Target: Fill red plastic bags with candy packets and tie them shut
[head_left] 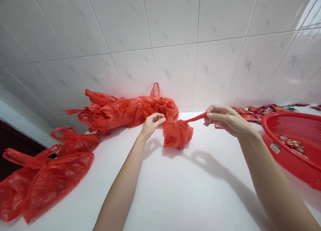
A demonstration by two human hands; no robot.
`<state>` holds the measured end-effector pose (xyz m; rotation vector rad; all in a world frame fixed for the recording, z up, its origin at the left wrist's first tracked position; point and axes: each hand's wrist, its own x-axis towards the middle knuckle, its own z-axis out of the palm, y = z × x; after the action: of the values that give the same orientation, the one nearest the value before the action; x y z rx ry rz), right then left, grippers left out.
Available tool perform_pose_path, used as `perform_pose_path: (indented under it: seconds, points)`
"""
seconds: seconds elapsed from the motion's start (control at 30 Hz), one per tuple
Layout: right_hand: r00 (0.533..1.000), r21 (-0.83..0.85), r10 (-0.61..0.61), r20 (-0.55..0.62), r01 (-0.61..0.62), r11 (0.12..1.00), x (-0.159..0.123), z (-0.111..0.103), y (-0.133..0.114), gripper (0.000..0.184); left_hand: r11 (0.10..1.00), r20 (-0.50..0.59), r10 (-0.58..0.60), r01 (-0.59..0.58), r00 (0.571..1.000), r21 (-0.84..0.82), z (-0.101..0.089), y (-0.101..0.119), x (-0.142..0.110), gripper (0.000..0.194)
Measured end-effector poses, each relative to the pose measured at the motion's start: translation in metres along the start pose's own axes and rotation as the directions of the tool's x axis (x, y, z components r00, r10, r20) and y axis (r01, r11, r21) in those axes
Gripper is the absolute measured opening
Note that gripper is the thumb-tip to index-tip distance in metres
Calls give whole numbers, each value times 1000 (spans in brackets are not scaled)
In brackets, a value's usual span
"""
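A small filled red plastic bag (177, 134) rests on the white table (190, 190) near the middle. My left hand (151, 123) is closed, pinching the bag's neck at its left side. My right hand (225, 119) is closed on one stretched handle of the bag, pulling it taut to the right. Both hands hover just above the tabletop.
A heap of red plastic bags (125, 110) lies against the tiled wall (175, 40). More red bags (45, 177) sit at the table's left edge. A red perforated basket (293, 147) with a packet inside stands at the right, with red packets (260, 110) behind it.
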<state>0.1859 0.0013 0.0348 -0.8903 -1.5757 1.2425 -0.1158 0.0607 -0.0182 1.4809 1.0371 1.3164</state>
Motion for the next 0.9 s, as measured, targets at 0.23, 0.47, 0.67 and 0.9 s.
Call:
perform_pose_path:
  seconds: [0.23, 0.47, 0.67, 0.9]
  points:
    - [979, 125, -201, -44, 205, 971, 3, 36, 2, 30, 971, 47, 177, -167, 983, -171, 23, 45, -23, 39]
    - [963, 149, -267, 21, 261, 954, 4, 68, 9, 23, 961, 243, 225, -256, 944, 107, 55, 55, -49, 25]
    - [956, 99, -285, 70, 278, 955, 5, 72, 15, 56, 977, 164, 194, -206, 967, 59, 50, 52, -44, 34]
    - [958, -35, -269, 99, 273, 961, 12, 83, 32, 85, 967, 41, 252, -251, 967, -27, 49, 56, -44, 28]
